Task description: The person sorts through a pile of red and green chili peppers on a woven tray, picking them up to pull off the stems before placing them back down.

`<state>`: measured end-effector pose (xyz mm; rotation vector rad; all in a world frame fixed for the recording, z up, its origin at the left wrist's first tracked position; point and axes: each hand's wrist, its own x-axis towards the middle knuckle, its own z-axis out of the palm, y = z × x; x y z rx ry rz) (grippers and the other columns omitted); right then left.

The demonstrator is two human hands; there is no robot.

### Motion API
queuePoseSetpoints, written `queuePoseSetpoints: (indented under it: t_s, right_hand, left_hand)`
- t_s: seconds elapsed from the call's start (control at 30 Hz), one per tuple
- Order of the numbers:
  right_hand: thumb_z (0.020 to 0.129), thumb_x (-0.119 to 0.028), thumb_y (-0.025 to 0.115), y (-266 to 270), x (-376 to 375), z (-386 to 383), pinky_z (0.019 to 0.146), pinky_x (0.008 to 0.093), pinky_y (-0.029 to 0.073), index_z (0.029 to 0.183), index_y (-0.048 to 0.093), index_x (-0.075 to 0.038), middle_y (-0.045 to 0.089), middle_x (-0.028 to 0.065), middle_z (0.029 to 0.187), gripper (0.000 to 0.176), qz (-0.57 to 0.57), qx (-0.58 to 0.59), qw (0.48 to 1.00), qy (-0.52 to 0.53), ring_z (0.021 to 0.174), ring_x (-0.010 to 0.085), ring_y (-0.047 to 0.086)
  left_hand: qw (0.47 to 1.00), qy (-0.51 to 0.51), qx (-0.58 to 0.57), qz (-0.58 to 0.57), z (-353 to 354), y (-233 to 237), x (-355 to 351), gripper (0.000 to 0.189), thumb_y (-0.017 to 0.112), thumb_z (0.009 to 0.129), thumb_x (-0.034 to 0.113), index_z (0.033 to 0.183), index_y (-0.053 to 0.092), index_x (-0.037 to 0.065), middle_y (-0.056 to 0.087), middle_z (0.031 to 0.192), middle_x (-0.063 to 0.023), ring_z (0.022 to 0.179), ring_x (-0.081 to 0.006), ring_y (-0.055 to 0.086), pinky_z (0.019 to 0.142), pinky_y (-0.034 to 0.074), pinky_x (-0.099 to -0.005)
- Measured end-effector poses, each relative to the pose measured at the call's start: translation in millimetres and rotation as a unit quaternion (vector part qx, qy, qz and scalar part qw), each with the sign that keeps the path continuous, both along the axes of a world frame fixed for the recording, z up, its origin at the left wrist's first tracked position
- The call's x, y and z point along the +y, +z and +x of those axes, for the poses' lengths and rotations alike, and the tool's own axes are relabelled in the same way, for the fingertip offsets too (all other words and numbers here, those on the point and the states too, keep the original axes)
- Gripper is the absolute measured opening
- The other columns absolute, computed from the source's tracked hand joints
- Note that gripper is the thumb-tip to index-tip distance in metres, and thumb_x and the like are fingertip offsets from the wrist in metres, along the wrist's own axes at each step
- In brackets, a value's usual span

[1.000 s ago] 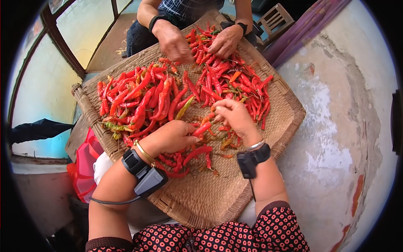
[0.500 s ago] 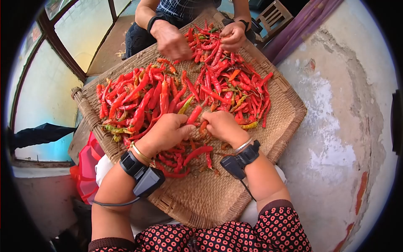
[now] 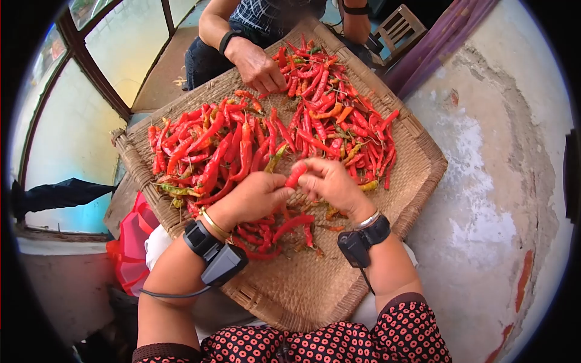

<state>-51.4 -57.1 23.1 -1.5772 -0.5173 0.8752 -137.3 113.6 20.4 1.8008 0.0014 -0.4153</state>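
My left hand (image 3: 259,195) and my right hand (image 3: 333,184) meet over the middle of a woven tray (image 3: 302,293). Between them is a red chili pepper (image 3: 295,174), pinched by the fingers of both hands. Its ends are partly covered by my fingers. A heap of red chilies (image 3: 209,148) lies beyond my left hand, with a few greenish ones among them. Another pile of chilies (image 3: 345,124) spreads beyond my right hand. Below my wrists sits a smaller group of chilies (image 3: 266,233).
Across the tray, a co-worker's hand (image 3: 260,68) rests at the far chilies; their other forearm (image 3: 356,25) is raised at the edge. A pink bag (image 3: 134,236) lies left of the tray. A wooden chair (image 3: 399,33) and a bare wall (image 3: 478,181) are on the right.
My hands have come together, and my right fingers now grip the chili beside my left. One co-worker's hand has lifted away from the pile; the other has slowed over the chilies.
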Motion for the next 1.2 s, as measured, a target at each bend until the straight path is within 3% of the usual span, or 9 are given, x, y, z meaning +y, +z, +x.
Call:
queuePoseSetpoints:
  t_s: [0.13, 0.23, 0.37, 0.43, 0.57, 0.67, 0.73, 1.13, 1.2]
  right_hand:
    - [0.081, -0.010, 0.057, 4.3, -0.6, 1.0, 0.049, 0.0166, 0.041, 0.087, 0.058, -0.003, 0.056, -0.0007, 0.069, 0.009, -0.067, -0.003, 0.998, 0.019, 0.054, 0.0038, 0.050]
    - [0.083, -0.012, 0.055, 14.4, -18.3, 20.6, 0.046, 0.0176, 0.042, 0.087, 0.059, -0.002, 0.056, 0.0020, 0.064, 0.011, -0.056, -0.010, 0.993, -0.106, 0.051, 0.0060, 0.051]
    - [0.083, -0.010, 0.052, 0.5, -34.6, 43.2, 0.046, 0.0188, 0.044, 0.115, 0.046, 0.001, 0.058, 0.0064, 0.081, 0.034, 0.214, 0.058, 0.938, -0.266, 0.056, 0.0092, 0.055]
    - [0.082, -0.011, 0.053, -8.7, -38.4, 45.5, 0.045, 0.0194, 0.044, 0.124, 0.036, 0.001, 0.058, 0.0072, 0.088, 0.047, 0.136, 0.030, 0.954, -0.264, 0.061, 0.0107, 0.057]
    - [0.079, -0.012, 0.058, -25.5, -19.6, 26.9, 0.051, 0.0238, 0.046, 0.110, 0.053, 0.002, 0.059, 0.0033, 0.075, 0.034, -0.081, -0.073, 0.990, -0.084, 0.063, 0.0087, 0.057]
    - [0.072, -0.012, 0.060, -42.4, -5.3, 14.1, 0.064, 0.0360, 0.048, 0.095, 0.059, -0.007, 0.059, 0.0116, 0.080, 0.023, -0.101, -0.485, 0.867, 0.053, 0.072, 0.0256, 0.060]
    - [0.070, -0.017, 0.063, -48.1, -1.1, 5.5, 0.064, 0.0394, 0.048, 0.090, 0.059, -0.009, 0.058, 0.0110, 0.079, 0.022, -0.153, -0.522, 0.833, 0.102, 0.073, 0.0311, 0.058]
    - [0.068, -0.015, 0.060, -23.9, -2.5, 7.0, 0.058, 0.0383, 0.046, 0.072, 0.057, -0.006, 0.057, 0.0129, 0.068, 0.010, -0.192, -0.518, 0.829, 0.088, 0.066, 0.0285, 0.059]
    - [0.070, -0.020, 0.060, -1.8, -8.9, 7.5, 0.060, 0.0391, 0.047, 0.075, 0.060, -0.006, 0.060, 0.0146, 0.069, 0.015, -0.146, -0.381, 0.910, 0.069, 0.065, 0.0307, 0.059]
  left_hand:
    - [0.998, -0.044, -0.001, 0.044, -1.3, -0.4, -2.0, 0.021, 0.053, 0.087, 0.021, 0.092, 0.061, 0.002, 0.059, 0.069, -0.0040, 0.061, -0.0125, 0.056, 0.057, 0.046, -0.0269]
    - [0.927, 0.000, -0.214, 0.308, 2.1, -12.0, -0.1, 0.022, 0.058, 0.076, 0.022, 0.088, 0.061, 0.004, 0.059, 0.077, -0.0158, 0.073, -0.0343, 0.057, 0.066, 0.047, -0.0392]
    - [0.911, -0.029, -0.251, 0.327, 3.6, -29.3, 0.9, 0.027, 0.060, 0.074, 0.021, 0.095, 0.058, 0.004, 0.057, 0.085, -0.0147, 0.078, -0.0312, 0.057, 0.068, 0.048, -0.0383]
    - [0.915, -0.026, -0.241, 0.322, 1.5, -34.1, -1.2, 0.030, 0.061, 0.074, 0.021, 0.097, 0.057, 0.003, 0.055, 0.093, -0.0143, 0.080, -0.0308, 0.058, 0.068, 0.048, -0.0383]
    - [0.908, -0.040, -0.218, 0.356, 1.2, -32.3, -7.0, 0.032, 0.061, 0.074, 0.024, 0.099, 0.056, 0.004, 0.054, 0.099, -0.0134, 0.079, -0.0300, 0.059, 0.068, 0.049, -0.0388]
    - [0.887, -0.090, -0.247, 0.381, 1.4, -38.5, -3.7, 0.027, 0.061, 0.074, 0.026, 0.090, 0.058, 0.005, 0.056, 0.088, -0.0132, 0.074, -0.0289, 0.060, 0.061, 0.050, -0.0387]
    - [0.885, -0.102, -0.250, 0.379, 2.1, -43.5, -2.3, 0.027, 0.061, 0.074, 0.026, 0.090, 0.058, 0.004, 0.056, 0.088, -0.0128, 0.075, -0.0285, 0.059, 0.062, 0.050, -0.0383]
    - [0.925, 0.019, -0.258, 0.277, 3.8, -18.4, -8.4, 0.031, 0.062, 0.074, 0.018, 0.100, 0.053, 0.003, 0.056, 0.087, -0.0150, 0.075, -0.0314, 0.057, 0.066, 0.047, -0.0387]
    - [0.928, 0.003, -0.254, 0.273, 3.8, -18.2, -9.2, 0.031, 0.062, 0.075, 0.018, 0.100, 0.053, 0.002, 0.057, 0.082, -0.0144, 0.073, -0.0316, 0.057, 0.065, 0.046, -0.0384]
